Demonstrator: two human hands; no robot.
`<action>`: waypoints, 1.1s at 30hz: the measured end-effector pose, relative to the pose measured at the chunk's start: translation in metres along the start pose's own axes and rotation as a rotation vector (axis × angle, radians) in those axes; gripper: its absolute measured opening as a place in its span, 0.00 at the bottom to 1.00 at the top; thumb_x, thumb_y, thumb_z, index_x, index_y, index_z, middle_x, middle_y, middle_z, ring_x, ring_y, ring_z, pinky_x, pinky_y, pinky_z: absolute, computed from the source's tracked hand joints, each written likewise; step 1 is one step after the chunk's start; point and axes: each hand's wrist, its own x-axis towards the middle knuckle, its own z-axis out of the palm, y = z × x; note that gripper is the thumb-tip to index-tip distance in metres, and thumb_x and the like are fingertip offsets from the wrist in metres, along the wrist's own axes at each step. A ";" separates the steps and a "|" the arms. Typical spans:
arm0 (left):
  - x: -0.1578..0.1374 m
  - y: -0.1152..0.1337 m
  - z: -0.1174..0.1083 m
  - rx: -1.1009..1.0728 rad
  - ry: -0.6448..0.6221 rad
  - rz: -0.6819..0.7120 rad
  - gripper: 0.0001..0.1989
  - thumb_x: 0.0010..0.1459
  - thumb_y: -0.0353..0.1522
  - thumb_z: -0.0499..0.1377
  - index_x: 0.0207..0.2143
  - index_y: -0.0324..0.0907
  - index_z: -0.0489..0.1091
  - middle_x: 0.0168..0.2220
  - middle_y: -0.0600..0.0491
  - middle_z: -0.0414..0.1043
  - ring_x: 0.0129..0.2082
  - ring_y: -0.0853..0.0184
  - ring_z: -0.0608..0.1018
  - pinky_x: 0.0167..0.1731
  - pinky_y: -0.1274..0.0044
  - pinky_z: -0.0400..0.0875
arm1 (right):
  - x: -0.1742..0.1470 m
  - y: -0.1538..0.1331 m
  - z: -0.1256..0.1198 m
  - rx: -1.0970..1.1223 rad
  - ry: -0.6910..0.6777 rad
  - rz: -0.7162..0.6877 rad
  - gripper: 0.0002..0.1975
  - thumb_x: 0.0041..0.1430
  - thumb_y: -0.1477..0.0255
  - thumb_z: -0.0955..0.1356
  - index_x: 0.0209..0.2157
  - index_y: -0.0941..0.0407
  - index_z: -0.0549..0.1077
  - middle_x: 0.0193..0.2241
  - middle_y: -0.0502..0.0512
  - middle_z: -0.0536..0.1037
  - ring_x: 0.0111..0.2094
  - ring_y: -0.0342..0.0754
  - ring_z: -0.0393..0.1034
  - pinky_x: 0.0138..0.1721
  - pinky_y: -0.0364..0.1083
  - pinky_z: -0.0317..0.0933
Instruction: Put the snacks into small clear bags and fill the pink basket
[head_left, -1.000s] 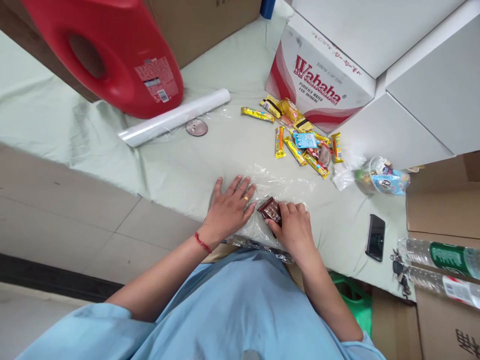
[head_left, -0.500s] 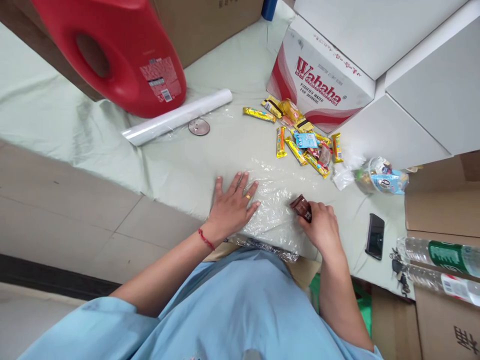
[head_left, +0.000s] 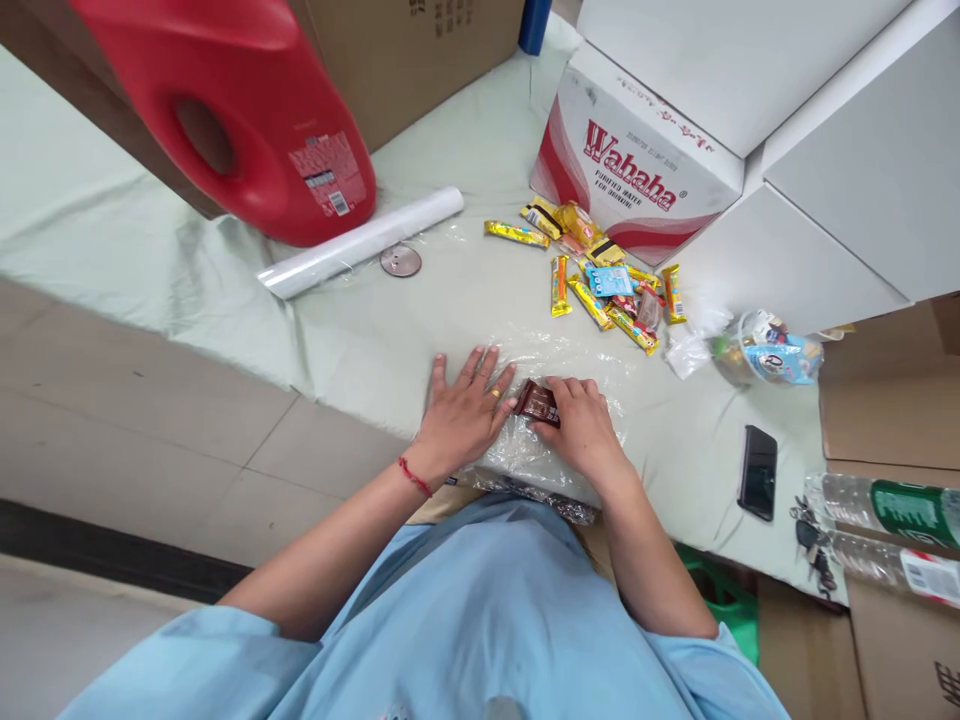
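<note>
Pkt (head_left: pixel 535 402) now back beside L hand (head_left: pixel 461 418) (fingers spread), R hand (head_left: pixel 584 427) grip pinching it.

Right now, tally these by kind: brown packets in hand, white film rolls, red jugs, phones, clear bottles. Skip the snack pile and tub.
Brown packet in right hand: 1
White film roll: 1
Red jug: 1
Phone: 1
Clear bottles: 2
Total: 6

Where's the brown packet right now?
In the head view, just right of centre: the brown packet is in the right hand, over the clear plastic film.
</note>
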 end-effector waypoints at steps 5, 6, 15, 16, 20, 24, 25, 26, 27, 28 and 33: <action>0.000 0.000 0.000 0.000 0.010 0.005 0.28 0.76 0.41 0.45 0.75 0.51 0.56 0.77 0.44 0.51 0.78 0.51 0.54 0.72 0.41 0.31 | -0.007 0.005 0.006 0.007 0.006 0.028 0.24 0.64 0.69 0.71 0.61 0.54 0.72 0.56 0.65 0.76 0.55 0.65 0.65 0.54 0.59 0.61; 0.000 0.000 0.000 0.001 0.007 0.005 0.28 0.76 0.41 0.45 0.74 0.51 0.57 0.77 0.44 0.51 0.78 0.51 0.54 0.72 0.41 0.31 | -0.008 0.006 0.006 0.011 0.007 0.032 0.23 0.64 0.69 0.71 0.60 0.54 0.72 0.55 0.65 0.77 0.55 0.65 0.65 0.54 0.59 0.61; 0.001 0.000 0.000 -0.015 0.015 0.004 0.27 0.76 0.41 0.46 0.74 0.51 0.59 0.77 0.43 0.51 0.77 0.50 0.55 0.72 0.40 0.32 | -0.011 0.002 0.002 0.023 -0.012 -0.012 0.23 0.64 0.70 0.71 0.59 0.56 0.72 0.55 0.65 0.76 0.55 0.64 0.64 0.55 0.58 0.61; 0.001 0.001 0.000 -0.018 0.019 0.004 0.27 0.76 0.41 0.46 0.73 0.51 0.59 0.77 0.43 0.52 0.77 0.50 0.55 0.72 0.40 0.32 | -0.010 0.002 0.003 0.021 -0.016 -0.015 0.23 0.64 0.70 0.71 0.60 0.56 0.72 0.56 0.65 0.76 0.55 0.64 0.64 0.56 0.58 0.61; -0.001 0.000 -0.002 -0.012 0.020 0.006 0.26 0.76 0.40 0.44 0.72 0.50 0.61 0.76 0.44 0.54 0.76 0.51 0.57 0.72 0.40 0.34 | -0.010 0.012 0.014 0.062 0.001 -0.032 0.26 0.63 0.69 0.73 0.62 0.54 0.71 0.56 0.64 0.75 0.56 0.65 0.65 0.57 0.61 0.63; -0.004 -0.013 -0.005 -0.001 0.013 -0.027 0.27 0.75 0.39 0.46 0.73 0.46 0.60 0.75 0.42 0.57 0.75 0.50 0.61 0.72 0.42 0.41 | -0.026 0.037 0.029 0.255 0.139 -0.085 0.41 0.63 0.65 0.75 0.72 0.50 0.58 0.65 0.65 0.68 0.64 0.65 0.63 0.64 0.64 0.62; -0.005 -0.020 -0.005 0.002 0.021 -0.034 0.28 0.75 0.39 0.47 0.73 0.44 0.60 0.75 0.41 0.57 0.74 0.49 0.61 0.72 0.42 0.44 | -0.035 0.044 0.033 0.306 0.200 -0.106 0.43 0.64 0.63 0.75 0.74 0.49 0.55 0.67 0.65 0.65 0.66 0.65 0.61 0.65 0.65 0.61; -0.006 -0.027 -0.005 0.003 0.039 -0.040 0.28 0.74 0.39 0.48 0.72 0.43 0.60 0.75 0.39 0.57 0.74 0.47 0.62 0.72 0.43 0.47 | -0.045 0.051 0.036 0.345 0.257 -0.128 0.43 0.65 0.61 0.74 0.75 0.47 0.53 0.68 0.65 0.64 0.68 0.64 0.60 0.67 0.65 0.61; -0.007 -0.035 -0.005 -0.001 0.073 -0.045 0.28 0.73 0.40 0.50 0.72 0.42 0.60 0.75 0.37 0.56 0.74 0.46 0.61 0.71 0.44 0.50 | -0.056 0.057 0.039 0.369 0.301 -0.150 0.42 0.67 0.60 0.73 0.75 0.46 0.52 0.68 0.64 0.64 0.68 0.63 0.60 0.67 0.65 0.61; -0.008 -0.042 -0.004 -0.010 0.122 -0.049 0.29 0.72 0.40 0.53 0.72 0.41 0.60 0.75 0.35 0.56 0.75 0.45 0.61 0.71 0.45 0.53 | -0.069 0.062 0.042 0.380 0.328 -0.171 0.41 0.68 0.60 0.72 0.75 0.44 0.52 0.68 0.64 0.65 0.68 0.63 0.61 0.67 0.65 0.62; -0.017 -0.059 -0.005 -0.004 0.392 0.079 0.31 0.68 0.35 0.62 0.71 0.44 0.60 0.75 0.35 0.54 0.78 0.46 0.53 0.72 0.47 0.52 | -0.128 0.072 0.068 0.329 0.294 -0.256 0.40 0.69 0.63 0.72 0.75 0.45 0.53 0.67 0.65 0.66 0.67 0.62 0.64 0.62 0.64 0.69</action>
